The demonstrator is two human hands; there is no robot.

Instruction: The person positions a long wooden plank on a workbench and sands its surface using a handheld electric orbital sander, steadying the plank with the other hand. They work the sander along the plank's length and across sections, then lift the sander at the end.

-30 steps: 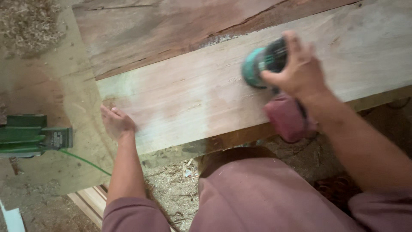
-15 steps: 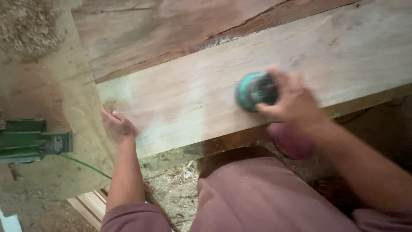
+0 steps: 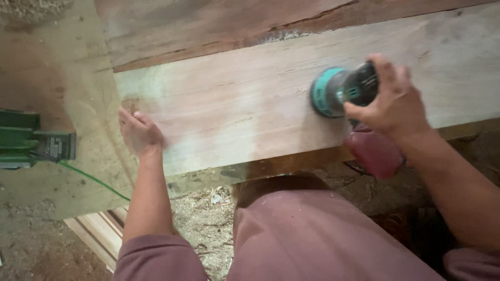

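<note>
Far left, middle height: a green power tool (image 3: pixel 23 140) lies on the dusty plywood sheet (image 3: pixel 67 83), with a thin green cord (image 3: pixel 91 179) trailing from it toward lower centre. It sits well apart from both our hands.

Upper left corner: a heap of sawdust (image 3: pixel 31 8), partly cut by the frame.

Left of centre: our left hand (image 3: pixel 138 132) lies flat, fingers spread and gripping nothing, on the left end of the pale wooden plank (image 3: pixel 239 106). We judge it is pressed there to keep the board from shifting.

Centre: the plank runs from left of centre to the right frame edge. Its sawn left end sits just beside the left hand, and its near edge overhangs our maroon-clothed lap (image 3: pixel 317 234). A darker, rougher slab (image 3: pixel 219 26) lies along its far edge, touching it. The stretch of plank between the hands is bare, open room.

Lower left: a stack of light boards (image 3: pixel 96 231) and wood shavings on the ground.

Right of centre: the teal orbital sander (image 3: pixel 338 91) rests pad-down on the plank, near its near edge. Our right hand (image 3: pixel 393 99) is closed over its top, which we judge is for pressing it level. Its red dust bag (image 3: pixel 375 151) hangs off the near edge below the hand. More bare plank continues to the right.
</note>
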